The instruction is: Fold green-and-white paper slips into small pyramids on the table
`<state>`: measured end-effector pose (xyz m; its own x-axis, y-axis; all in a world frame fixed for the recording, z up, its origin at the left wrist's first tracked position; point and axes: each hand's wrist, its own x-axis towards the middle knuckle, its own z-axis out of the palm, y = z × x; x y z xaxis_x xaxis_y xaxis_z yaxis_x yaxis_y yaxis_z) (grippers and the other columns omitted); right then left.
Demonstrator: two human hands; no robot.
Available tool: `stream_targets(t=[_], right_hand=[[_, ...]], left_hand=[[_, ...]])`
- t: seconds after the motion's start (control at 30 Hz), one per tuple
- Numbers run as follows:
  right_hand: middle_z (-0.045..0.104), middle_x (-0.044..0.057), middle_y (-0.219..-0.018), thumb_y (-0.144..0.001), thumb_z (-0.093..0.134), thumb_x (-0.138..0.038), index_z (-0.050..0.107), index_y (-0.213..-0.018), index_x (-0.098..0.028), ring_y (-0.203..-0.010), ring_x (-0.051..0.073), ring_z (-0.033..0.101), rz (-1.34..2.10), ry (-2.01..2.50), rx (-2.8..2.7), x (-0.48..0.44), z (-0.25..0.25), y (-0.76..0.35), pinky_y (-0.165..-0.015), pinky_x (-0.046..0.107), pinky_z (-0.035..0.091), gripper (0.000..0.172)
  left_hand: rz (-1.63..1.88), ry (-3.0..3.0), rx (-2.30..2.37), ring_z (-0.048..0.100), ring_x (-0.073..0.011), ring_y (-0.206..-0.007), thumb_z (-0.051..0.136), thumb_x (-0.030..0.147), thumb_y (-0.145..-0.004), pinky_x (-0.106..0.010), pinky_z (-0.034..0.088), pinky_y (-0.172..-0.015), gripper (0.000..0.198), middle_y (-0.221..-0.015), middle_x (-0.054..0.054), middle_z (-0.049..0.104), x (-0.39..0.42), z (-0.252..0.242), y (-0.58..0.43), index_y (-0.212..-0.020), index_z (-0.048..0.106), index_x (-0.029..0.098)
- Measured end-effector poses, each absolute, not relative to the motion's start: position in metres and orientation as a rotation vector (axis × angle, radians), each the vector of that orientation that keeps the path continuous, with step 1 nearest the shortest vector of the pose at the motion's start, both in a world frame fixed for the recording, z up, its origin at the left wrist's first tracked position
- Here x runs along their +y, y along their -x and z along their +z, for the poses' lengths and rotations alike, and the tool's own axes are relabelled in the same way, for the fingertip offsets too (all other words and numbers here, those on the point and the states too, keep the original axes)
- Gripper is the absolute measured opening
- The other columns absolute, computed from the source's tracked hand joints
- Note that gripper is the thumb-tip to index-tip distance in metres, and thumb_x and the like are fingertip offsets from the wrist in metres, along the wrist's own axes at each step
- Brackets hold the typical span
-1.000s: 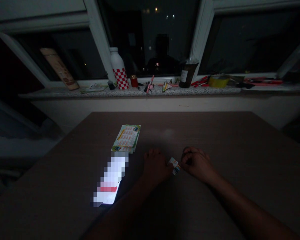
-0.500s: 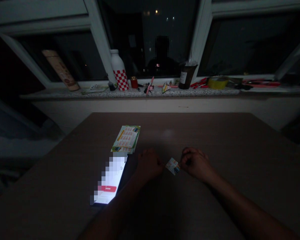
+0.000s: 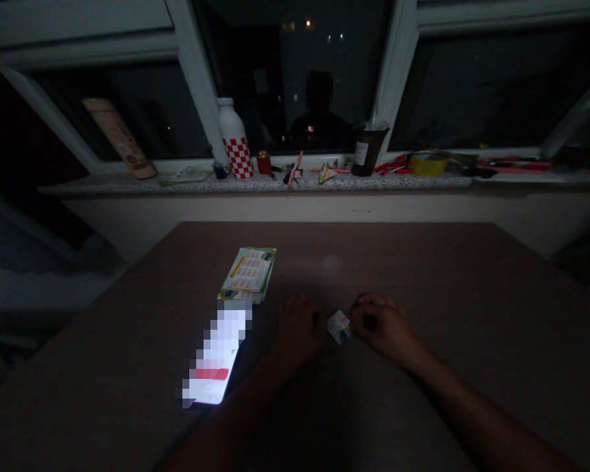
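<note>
A small folded printed paper [image 3: 339, 326] lies on the dark brown table [image 3: 423, 262] between my two hands. My right hand [image 3: 381, 324] is curled, its fingertips pinching the paper's right edge. My left hand [image 3: 299, 328] rests on the table just left of the paper with its fingers curled under; whether it touches the paper is too dark to tell. A lit phone [image 3: 216, 357] lies to the left of my left forearm. A stack of printed paper sheets [image 3: 248, 274] sits beyond the phone.
The windowsill [image 3: 275, 182] behind the table holds a white bottle with a red check band [image 3: 233, 139], a dark cup [image 3: 368, 148], a yellow tape roll [image 3: 427, 162], pens and small items. The room is very dark.
My left hand drew back left from the paper, then came close again. The paper turned and settled lower between the hands. My right hand stayed on it.
</note>
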<state>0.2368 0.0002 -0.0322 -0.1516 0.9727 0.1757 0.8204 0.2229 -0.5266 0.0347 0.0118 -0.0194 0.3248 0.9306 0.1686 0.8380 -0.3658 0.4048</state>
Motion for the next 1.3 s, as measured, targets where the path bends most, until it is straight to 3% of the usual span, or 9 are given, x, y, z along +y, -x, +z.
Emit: stream_targets(t=[0.2, 0.33, 0.43, 0.53, 0.7, 0.97, 1.17, 1.3], right_hand=[[0.064, 0.005, -0.107, -0.072, 0.065, -0.032, 0.071, -0.086, -0.028, -0.104, 0.028, 0.054, 0.41, 1.604, -2.065, -0.001, -0.034, -0.236, -0.087, 0.045, 0.034, 0.016], [0.063, 0.007, -0.113, -0.074, 0.065, -0.031, 0.07, -0.097, -0.027, -0.108, 0.029, 0.053, 0.41, 1.559, -2.067, -0.001, -0.035, -0.234, -0.09, 0.047, 0.034, 0.023], [0.066, 0.007, -0.107, -0.074, 0.065, -0.027, 0.07, -0.09, -0.025, -0.104, 0.026, 0.057, 0.532, 1.429, -2.029, 0.001, -0.035, -0.233, -0.091, 0.044, 0.039, 0.017], [0.07, 0.004, -0.087, -0.075, 0.066, -0.029, 0.067, -0.082, -0.021, -0.084, 0.021, 0.064, 0.82, 1.308, -1.833, 0.0, -0.031, -0.232, -0.079, 0.034, 0.048, 0.01], [0.071, 0.004, -0.074, -0.07, 0.071, -0.036, 0.064, -0.08, -0.018, -0.065, 0.016, 0.065, 1.183, 1.163, -1.402, -0.007, -0.022, -0.224, -0.063, 0.027, 0.052, 0.022], [0.071, 0.003, -0.072, -0.067, 0.076, -0.031, 0.063, -0.087, -0.019, -0.064, 0.015, 0.066, 1.2, 1.111, -1.229, -0.018, -0.018, -0.216, -0.061, 0.027, 0.053, 0.027], [0.064, -0.002, -0.06, -0.065, 0.075, -0.031, 0.058, -0.074, -0.02, -0.052, 0.011, 0.059, 1.191, 1.113, -1.211, -0.02, -0.01, -0.213, -0.05, 0.022, 0.047, 0.022], [0.066, -0.001, -0.062, -0.064, 0.076, -0.031, 0.059, -0.085, -0.02, -0.053, 0.012, 0.061, 1.236, 1.113, -1.229, -0.02, -0.003, -0.217, -0.051, 0.023, 0.048, 0.029]], left_hand=[[0.566, -2.341, 1.558, 0.05, -0.0251, -0.097, 0.059, 0.037, -0.08, -0.038, 0.035, -0.082, 0.02, -0.094, -0.006, 0.058, 0.009, -0.024, -0.04, -0.081, 0.065, 0.019], [0.613, -2.293, 1.504, 0.051, -0.0237, -0.096, 0.062, 0.029, -0.077, -0.037, 0.036, -0.084, 0.011, -0.095, -0.006, 0.06, 0.009, -0.025, -0.043, -0.078, 0.065, 0.018], [0.668, -2.18, 1.399, 0.055, -0.0217, -0.092, 0.062, 0.026, -0.077, -0.035, 0.038, -0.084, 0.008, -0.092, -0.004, 0.063, 0.01, -0.022, -0.042, -0.076, 0.064, 0.018], [0.698, -1.917, 1.307, 0.059, -0.0177, -0.077, 0.06, 0.031, -0.079, -0.029, 0.043, -0.072, 0.013, -0.08, -0.001, 0.065, 0.008, -0.019, -0.04, -0.079, 0.064, 0.019], [0.942, -1.551, 1.184, 0.059, -0.0148, -0.072, 0.065, 0.03, -0.075, -0.024, 0.044, -0.065, 0.016, -0.077, -0.001, 0.062, 0.004, -0.017, -0.041, -0.082, 0.057, 0.017], [1.039, -1.402, 1.065, 0.056, -0.0122, -0.065, 0.068, 0.027, -0.072, -0.022, 0.042, -0.059, 0.018, -0.072, 0.001, 0.059, -0.005, -0.014, -0.047, -0.078, 0.054, 0.017], [1.028, -1.289, 0.968, 0.052, -0.0097, -0.06, 0.072, 0.023, -0.068, -0.02, 0.04, -0.056, 0.025, -0.066, 0.004, 0.054, -0.006, -0.014, -0.046, -0.072, 0.048, 0.018], [1.052, -1.196, 0.925, 0.048, -0.0075, -0.054, 0.078, 0.026, -0.062, -0.02, 0.039, -0.054, 0.035, -0.06, 0.007, 0.049, -0.001, -0.012, -0.043, -0.067, 0.044, 0.018]])
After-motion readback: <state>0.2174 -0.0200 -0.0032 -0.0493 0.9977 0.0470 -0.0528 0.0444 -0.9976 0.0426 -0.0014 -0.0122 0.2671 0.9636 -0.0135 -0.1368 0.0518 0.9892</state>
